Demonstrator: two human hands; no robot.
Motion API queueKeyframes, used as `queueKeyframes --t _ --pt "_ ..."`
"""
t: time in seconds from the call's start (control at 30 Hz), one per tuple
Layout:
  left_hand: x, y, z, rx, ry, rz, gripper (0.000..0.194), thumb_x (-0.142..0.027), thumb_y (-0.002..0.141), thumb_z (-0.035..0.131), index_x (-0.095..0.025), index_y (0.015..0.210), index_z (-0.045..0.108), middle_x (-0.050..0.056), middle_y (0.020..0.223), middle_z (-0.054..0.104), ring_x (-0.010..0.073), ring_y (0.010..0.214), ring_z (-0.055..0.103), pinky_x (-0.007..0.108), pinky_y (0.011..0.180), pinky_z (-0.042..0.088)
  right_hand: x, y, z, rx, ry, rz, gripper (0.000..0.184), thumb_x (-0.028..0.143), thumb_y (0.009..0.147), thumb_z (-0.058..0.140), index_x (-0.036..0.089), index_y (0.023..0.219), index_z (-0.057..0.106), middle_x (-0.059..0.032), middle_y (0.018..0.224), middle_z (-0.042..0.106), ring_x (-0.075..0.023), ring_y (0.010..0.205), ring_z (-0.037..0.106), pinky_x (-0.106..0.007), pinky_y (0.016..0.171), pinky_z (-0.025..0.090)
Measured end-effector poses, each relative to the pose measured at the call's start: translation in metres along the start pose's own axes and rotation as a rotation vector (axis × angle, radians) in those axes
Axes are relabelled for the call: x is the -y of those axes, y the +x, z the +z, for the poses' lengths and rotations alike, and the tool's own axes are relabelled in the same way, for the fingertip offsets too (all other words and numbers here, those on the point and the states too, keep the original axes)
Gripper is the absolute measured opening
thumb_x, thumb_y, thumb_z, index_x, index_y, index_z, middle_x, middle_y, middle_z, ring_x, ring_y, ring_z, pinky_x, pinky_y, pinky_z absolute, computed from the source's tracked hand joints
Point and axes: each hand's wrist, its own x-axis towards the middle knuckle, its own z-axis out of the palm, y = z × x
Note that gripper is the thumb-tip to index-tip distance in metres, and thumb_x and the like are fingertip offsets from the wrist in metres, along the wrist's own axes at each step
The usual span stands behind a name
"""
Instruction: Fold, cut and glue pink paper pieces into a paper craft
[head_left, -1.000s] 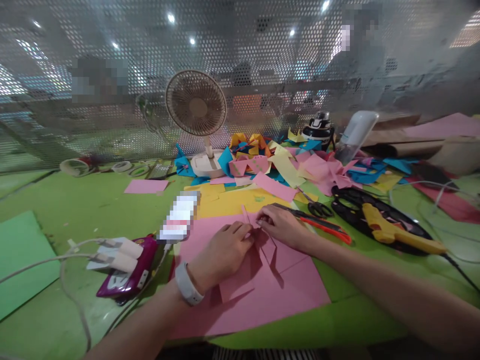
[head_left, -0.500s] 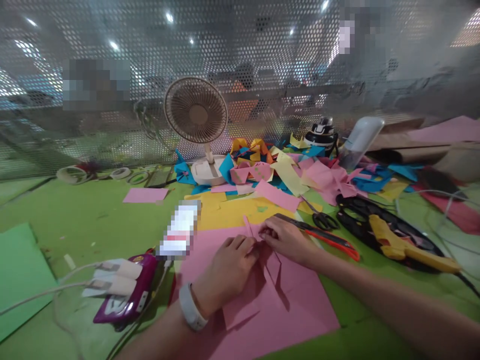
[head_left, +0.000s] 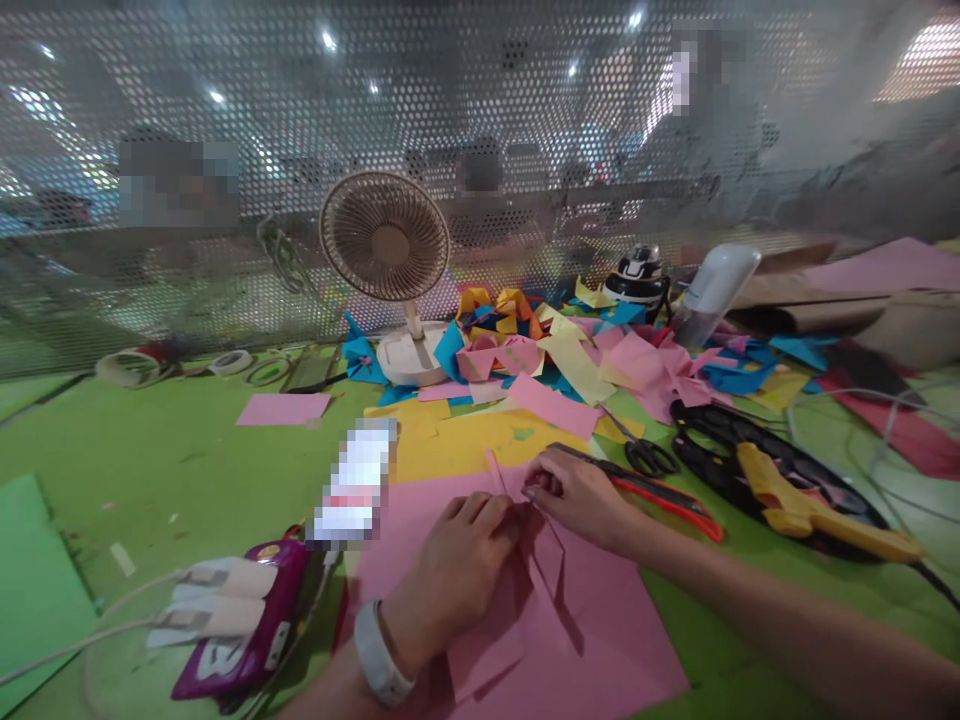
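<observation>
Both hands meet over a large pink sheet of paper (head_left: 626, 645) lying on the green table. My left hand (head_left: 465, 555), with a pale band on its wrist, is closed on a folded pink paper (head_left: 553, 590). Its fingertips are partly hidden. My right hand (head_left: 577, 497) pinches the same paper near its upper part, fingers curled in. A narrow pink strip end sticks up between the hands, and an angular flap hangs below them. Just beyond my right hand lies a red-handled utility knife (head_left: 667, 500).
At the back stand a desk fan (head_left: 390, 245) and a heap of coloured paper pieces (head_left: 570, 355). Scissors (head_left: 646, 455) and a yellow glue gun (head_left: 817, 515) on a black tray lie right. To the left are a phone (head_left: 356, 480) and a cabled purple device (head_left: 262, 640).
The view has tilted slightly, so things sit a little lower in the picture. Both hands keep their hold on the folded pink paper, with hardly any change in finger position.
</observation>
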Motion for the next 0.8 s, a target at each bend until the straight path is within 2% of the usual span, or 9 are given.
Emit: queueKeyframes --t 0.57,0.8 --pt "0.0001 0.0003 -0.0021 -0.022 -0.019 -0.014 0.038 -0.008 0.080 0.043 -0.019 0.116 0.050 0.007 0.114 0.050 0.0232 0.099 0.045 0.040 0.085 0.042 0.0058 0.0020 -0.0037 0.010 -0.049 -0.016 0.006 0.020 0.079 0.058 0.019 0.073 0.056 0.0000 0.071 0.056 -0.0140 0.071 0.051 -0.024 0.062 0.038" --pt "0.0020 0.0001 0.0015 -0.028 -0.015 -0.012 0.045 -0.008 0.079 0.044 -0.021 0.122 0.045 0.007 0.115 0.050 0.0237 0.099 0.046 0.041 0.085 0.041 0.0085 0.0032 -0.0051 0.031 -0.061 0.012 0.005 0.018 0.078 0.058 0.019 0.073 0.056 -0.0003 0.072 0.057 -0.0141 0.070 0.052 -0.024 0.061 0.038"
